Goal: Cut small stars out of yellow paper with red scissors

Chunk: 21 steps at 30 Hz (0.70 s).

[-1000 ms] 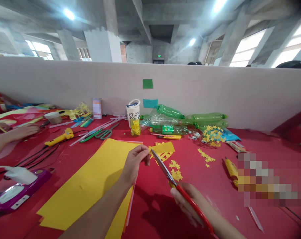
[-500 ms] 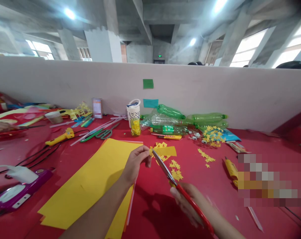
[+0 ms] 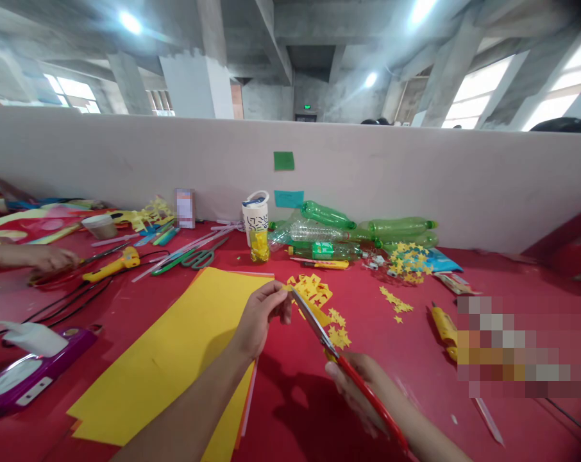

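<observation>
My left hand (image 3: 263,314) pinches a small bit of yellow paper (image 3: 287,288) between thumb and fingertips. My right hand (image 3: 360,388) is wrapped round the red handles of a pair of scissors (image 3: 314,321). The blades look shut or nearly so, their tips touching or close to the pinched paper. Behind the blades, a yellow paper strip (image 3: 322,315) slants downward; whether it still joins the pinched bit, I cannot tell. Star-cut paper scraps (image 3: 312,290) and small yellow stars (image 3: 339,336) lie just beyond. Under my left forearm is a stack of yellow sheets (image 3: 175,346).
Green plastic bottles (image 3: 399,226), a white cup (image 3: 255,218) and a yellow utility knife (image 3: 331,264) lie along the partition. Yellow glue guns (image 3: 112,265) (image 3: 444,326) are on both sides. A purple power strip (image 3: 54,366) sits left, near another person's hand (image 3: 54,258).
The yellow strip, level beside the scissor tips before, has dropped and now slants down behind the blades. My hands have barely moved. At left, the other person's hand has come further into view.
</observation>
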### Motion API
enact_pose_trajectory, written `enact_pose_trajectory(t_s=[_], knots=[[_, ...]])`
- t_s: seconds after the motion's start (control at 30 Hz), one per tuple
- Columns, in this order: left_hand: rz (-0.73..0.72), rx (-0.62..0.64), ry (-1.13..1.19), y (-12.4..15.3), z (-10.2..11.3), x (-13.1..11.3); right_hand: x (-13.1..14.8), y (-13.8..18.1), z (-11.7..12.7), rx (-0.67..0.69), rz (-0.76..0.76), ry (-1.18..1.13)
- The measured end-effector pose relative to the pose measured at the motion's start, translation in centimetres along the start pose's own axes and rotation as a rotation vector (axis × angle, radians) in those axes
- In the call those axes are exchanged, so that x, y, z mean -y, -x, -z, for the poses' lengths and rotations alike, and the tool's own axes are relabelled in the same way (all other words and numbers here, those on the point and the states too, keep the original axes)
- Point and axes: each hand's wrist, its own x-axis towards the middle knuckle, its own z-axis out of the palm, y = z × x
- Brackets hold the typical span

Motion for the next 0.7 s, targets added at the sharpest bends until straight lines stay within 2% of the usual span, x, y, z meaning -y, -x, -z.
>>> enact_pose_trajectory(t_s=[0.23, 0.53, 0.7], knots=[[0.012, -0.001, -0.039, 0.0, 0.2, -0.2, 0.4, 0.3, 0.4, 0.054, -0.001, 0.01], [0.044, 0.001, -0.057, -0.2, 0.5, -0.5, 0.3, 0.4, 1.1, 0.133, 0.079, 0.053], [0.053, 0.019, -0.061, -0.1, 0.6, -0.4, 0.2, 0.4, 1.1, 0.081, 0.056, 0.061]])
